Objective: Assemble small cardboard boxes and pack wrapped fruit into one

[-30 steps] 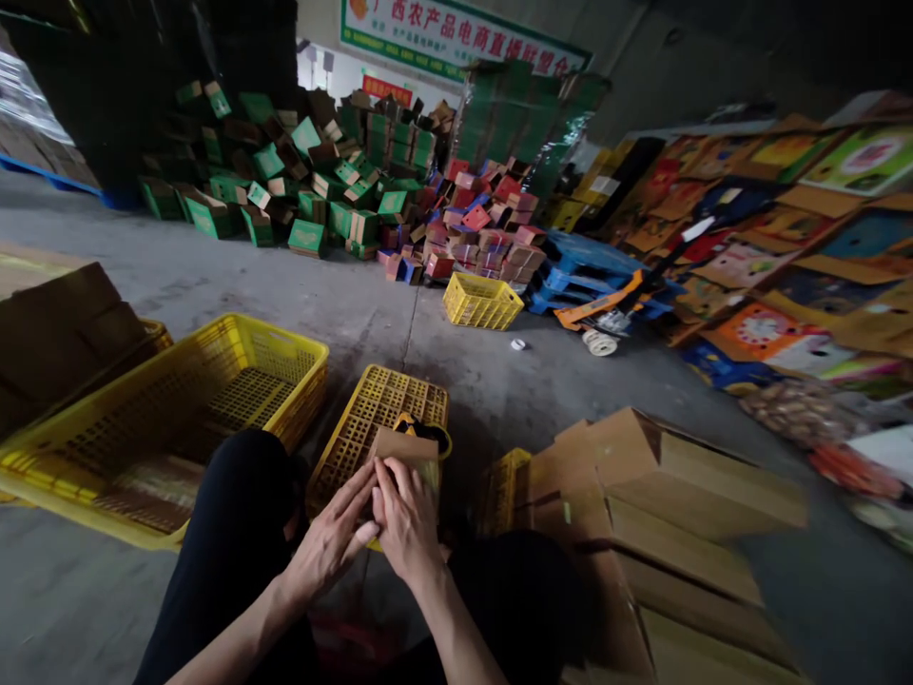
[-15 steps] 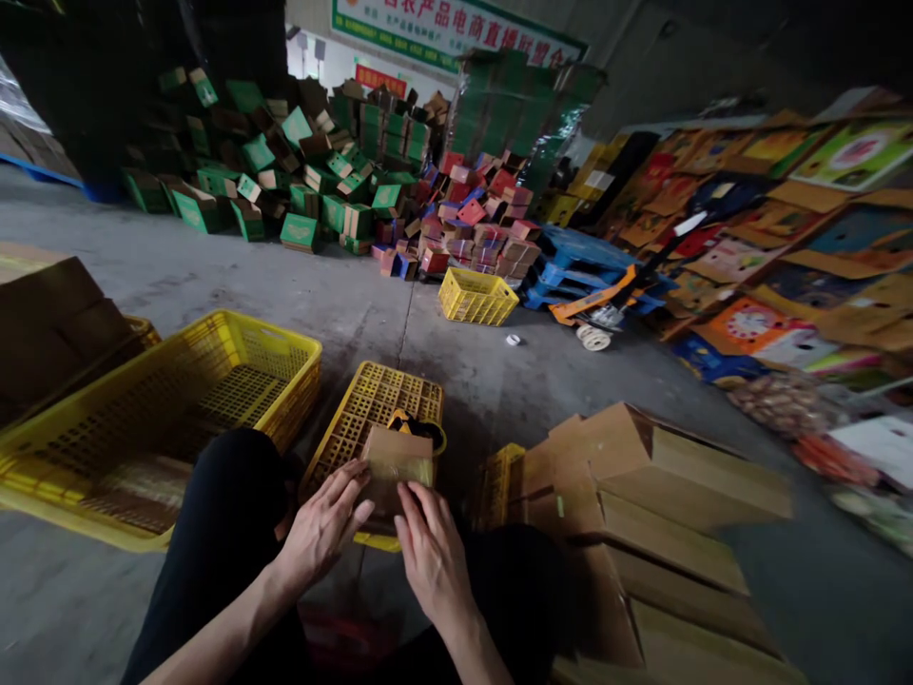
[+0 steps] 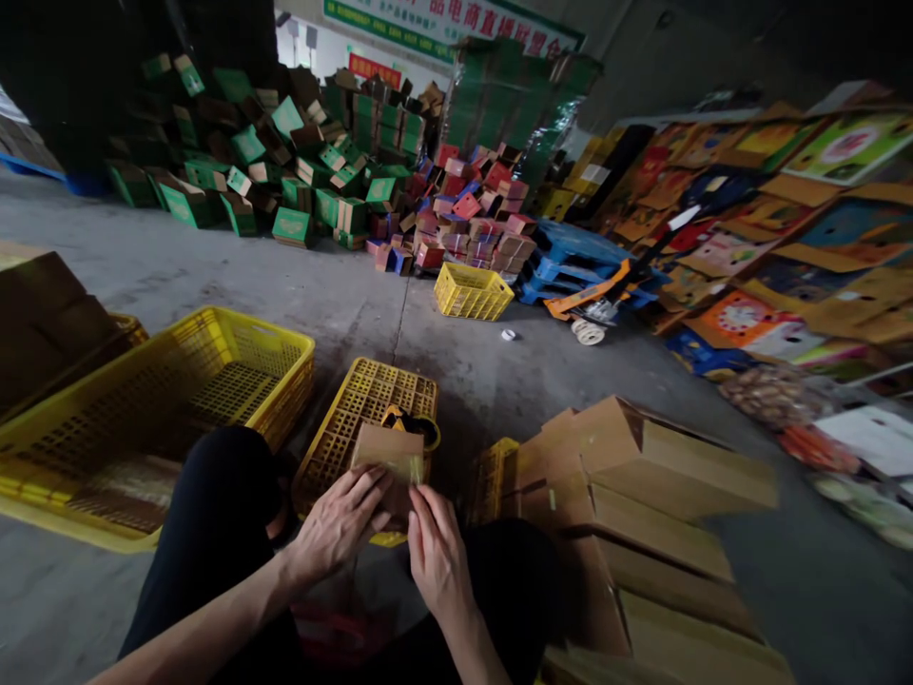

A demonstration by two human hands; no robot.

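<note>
A small brown cardboard box (image 3: 389, 457) stands on an upturned yellow crate (image 3: 357, 419) right in front of my knees. My left hand (image 3: 339, 523) lies on the box's near left side, fingers curled against it. My right hand (image 3: 435, 552) is at the box's near right corner, fingers pinching at a shiny strip of tape there. A yellow and black tape dispenser (image 3: 410, 423) sits on the crate just behind the box.
A large yellow crate (image 3: 164, 400) is on the floor to my left, with dark flat cartons (image 3: 43, 314) beyond it. Brown cartons (image 3: 642, 495) are stacked at my right. Farther off lie a small yellow crate (image 3: 472, 290), a pallet jack (image 3: 595, 304), and heaps of green and red boxes.
My hands have moved apart and down from the box's top to its near side. The right hand slid to the right corner. My view has tilted slightly downward.
</note>
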